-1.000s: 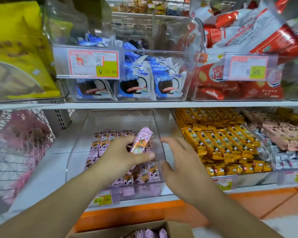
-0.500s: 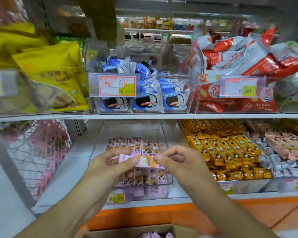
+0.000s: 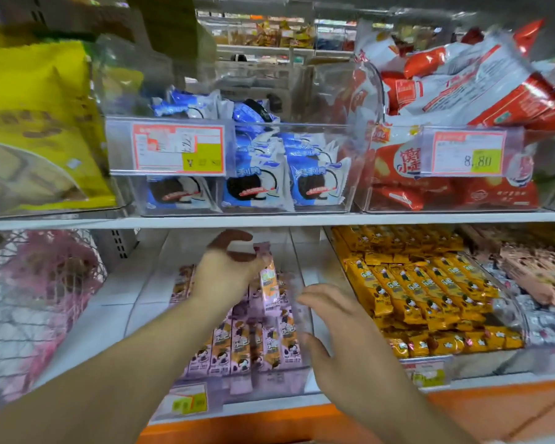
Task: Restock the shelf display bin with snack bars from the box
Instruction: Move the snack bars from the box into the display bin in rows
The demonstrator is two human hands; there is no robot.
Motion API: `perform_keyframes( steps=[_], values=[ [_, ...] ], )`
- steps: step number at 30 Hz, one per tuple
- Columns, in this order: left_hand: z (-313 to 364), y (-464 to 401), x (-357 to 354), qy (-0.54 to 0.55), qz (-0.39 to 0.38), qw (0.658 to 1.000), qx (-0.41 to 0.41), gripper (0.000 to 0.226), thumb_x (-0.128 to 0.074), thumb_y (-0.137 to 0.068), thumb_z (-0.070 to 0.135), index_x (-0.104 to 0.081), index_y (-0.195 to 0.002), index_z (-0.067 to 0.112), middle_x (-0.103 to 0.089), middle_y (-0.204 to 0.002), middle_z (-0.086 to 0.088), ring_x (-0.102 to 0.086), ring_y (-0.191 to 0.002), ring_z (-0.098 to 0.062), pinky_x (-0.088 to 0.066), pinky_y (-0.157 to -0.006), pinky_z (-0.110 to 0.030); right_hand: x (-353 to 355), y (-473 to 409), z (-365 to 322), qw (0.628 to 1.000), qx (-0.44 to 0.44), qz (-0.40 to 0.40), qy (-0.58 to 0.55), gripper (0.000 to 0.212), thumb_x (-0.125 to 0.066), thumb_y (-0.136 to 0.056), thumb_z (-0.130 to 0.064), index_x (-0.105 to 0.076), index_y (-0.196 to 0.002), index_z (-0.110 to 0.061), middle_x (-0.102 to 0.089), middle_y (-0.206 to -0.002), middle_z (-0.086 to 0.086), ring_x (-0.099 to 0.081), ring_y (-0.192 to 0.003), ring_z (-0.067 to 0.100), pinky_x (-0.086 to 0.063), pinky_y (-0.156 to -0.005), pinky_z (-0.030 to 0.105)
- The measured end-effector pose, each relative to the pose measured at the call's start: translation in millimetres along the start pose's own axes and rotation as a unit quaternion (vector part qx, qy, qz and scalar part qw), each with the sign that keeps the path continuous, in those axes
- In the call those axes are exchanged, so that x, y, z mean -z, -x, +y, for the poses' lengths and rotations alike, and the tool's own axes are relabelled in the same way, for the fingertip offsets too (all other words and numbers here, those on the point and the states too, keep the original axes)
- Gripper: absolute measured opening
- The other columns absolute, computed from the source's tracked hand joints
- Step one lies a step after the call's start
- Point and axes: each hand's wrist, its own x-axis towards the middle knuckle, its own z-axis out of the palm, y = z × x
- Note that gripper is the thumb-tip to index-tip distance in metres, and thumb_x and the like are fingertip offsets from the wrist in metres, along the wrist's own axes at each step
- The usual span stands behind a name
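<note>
A clear display bin [image 3: 263, 388] sits on the lower shelf, holding rows of pink snack bars [image 3: 237, 347] in its front half. My left hand [image 3: 221, 274] reaches over the bin and holds one pink snack bar [image 3: 269, 278] on end above the rows, its fingers curled round the bar's left side. My right hand [image 3: 337, 318] hovers beside the bin's right wall with fingers spread and nothing in it. The box is out of view.
A bin of yellow bars [image 3: 414, 299] stands just right of my right hand. A price tag [image 3: 189, 405] hangs on the shelf front. The upper shelf edge [image 3: 269, 221] runs close above, carrying blue cookie packs [image 3: 260, 181] and red packs [image 3: 462, 91]. A wire basket [image 3: 36, 299] stands at left.
Half a second ago both hands held the bar flat over the bin. My right hand has let go and opened; my left hand has carried the bar further back and turned it on end.
</note>
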Motion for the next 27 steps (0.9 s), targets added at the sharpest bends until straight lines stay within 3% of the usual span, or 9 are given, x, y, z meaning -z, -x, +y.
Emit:
perform_keyframes(
  steps=[3, 6, 8, 11, 15, 17, 21, 23, 27],
  values=[
    [-16, -25, -19, -0.041, -0.017, 0.999, -0.021, 0.023, -0.091, -0.077, 0.02, -0.074, -0.093, 0.024, -0.078, -0.083, 0.005, -0.074, -0.071, -0.01, -0.059, -0.065, -0.027, -3, -2, 9, 1.0, 0.009, 0.002, -0.008, 0.047, -0.062, -0.102, -0.024, -0.05, -0.145, -0.036, -0.03, -0.146, -0.033, -0.028, -0.14, -0.007, -0.009, -0.106, -0.004],
    [-31, -43, -32, -0.09, -0.041, 0.994, -0.048, 0.011, -0.088, -0.079, 0.026, -0.079, -0.084, 0.026, -0.079, -0.083, 0.006, -0.076, -0.077, -0.021, -0.063, -0.073, -0.041, -9, -4, 13, 0.999, 0.016, 0.013, -0.025, 0.045, -0.062, -0.099, -0.023, -0.054, -0.141, -0.036, -0.029, -0.142, -0.038, -0.032, -0.139, -0.007, -0.014, -0.106, -0.003],
    [-36, -48, -35, -0.139, -0.044, 0.987, -0.068, 0.006, -0.085, -0.083, 0.027, -0.081, -0.087, 0.025, -0.079, -0.086, 0.009, -0.075, -0.077, -0.013, -0.063, -0.076, -0.036, -13, -4, 15, 0.999, 0.02, 0.02, -0.029, 0.042, -0.059, -0.096, -0.026, -0.056, -0.138, -0.036, -0.029, -0.142, -0.037, -0.034, -0.137, -0.006, -0.018, -0.104, -0.004],
    [-37, -44, -36, -0.22, -0.076, 0.968, -0.098, 0.012, -0.076, -0.092, 0.033, -0.081, -0.102, 0.027, -0.077, -0.096, 0.014, -0.072, -0.085, -0.005, -0.059, -0.082, -0.026, -15, -4, 16, 0.999, 0.023, 0.026, -0.028, 0.043, -0.054, -0.092, -0.03, -0.058, -0.134, -0.035, -0.03, -0.143, -0.036, -0.035, -0.136, -0.006, -0.019, -0.103, -0.003],
    [-39, -34, -31, -0.344, -0.117, 0.915, -0.176, 0.019, -0.061, -0.1, 0.031, -0.078, -0.108, 0.024, -0.076, -0.106, 0.005, -0.071, -0.097, -0.018, -0.057, -0.085, -0.03, -13, -3, 15, 0.999, 0.026, 0.025, -0.022, 0.042, -0.056, -0.092, -0.027, -0.059, -0.134, -0.035, -0.031, -0.142, -0.036, -0.036, -0.138, -0.003, -0.019, -0.106, 0.0],
    [-40, -29, -26, -0.362, -0.144, 0.898, -0.205, 0.023, -0.059, -0.102, 0.032, -0.074, -0.119, 0.025, -0.072, -0.12, 0.003, -0.068, -0.109, -0.021, -0.055, -0.092, -0.032, -11, -3, 13, 0.999, 0.025, 0.015, -0.015, 0.042, -0.06, -0.095, -0.024, -0.058, -0.136, -0.035, -0.028, -0.143, -0.036, -0.033, -0.139, -0.003, -0.017, -0.106, 0.0],
    [-43, -25, -14, -0.358, -0.244, 0.882, -0.183, 0.038, -0.058, -0.103, 0.044, -0.06, -0.14, 0.036, -0.056, -0.15, 0.012, -0.054, -0.137, -0.014, -0.042, -0.117, -0.036, -8, -2, 11, 1.0, 0.02, 0.008, -0.002, 0.044, -0.063, -0.097, -0.021, -0.057, -0.137, -0.036, -0.025, -0.142, -0.038, -0.03, -0.139, -0.006, -0.013, -0.105, -0.003],
    [-46, -25, -10, -0.392, -0.272, 0.862, -0.174, 0.043, -0.06, -0.101, 0.046, -0.057, -0.143, 0.039, -0.05, -0.155, 0.013, -0.047, -0.143, -0.015, -0.037, -0.122, -0.038, -8, -2, 10, 1.0, 0.018, 0.008, -0.001, 0.043, -0.063, -0.098, -0.02, -0.057, -0.138, -0.036, -0.025, -0.143, -0.038, -0.03, -0.14, -0.005, -0.013, -0.104, -0.004],
    [-47, -28, -8, -0.441, -0.257, 0.838, -0.192, 0.047, -0.063, -0.101, 0.037, -0.053, -0.147, 0.04, -0.043, -0.161, 0.013, -0.047, -0.143, -0.018, -0.037, -0.121, -0.037, -8, -1, 9, 1.0, 0.017, 0.007, 0.003, 0.041, -0.063, -0.099, -0.02, -0.056, -0.137, -0.035, -0.026, -0.144, -0.037, -0.031, -0.139, -0.004, -0.014, -0.105, -0.003]
  ],
)
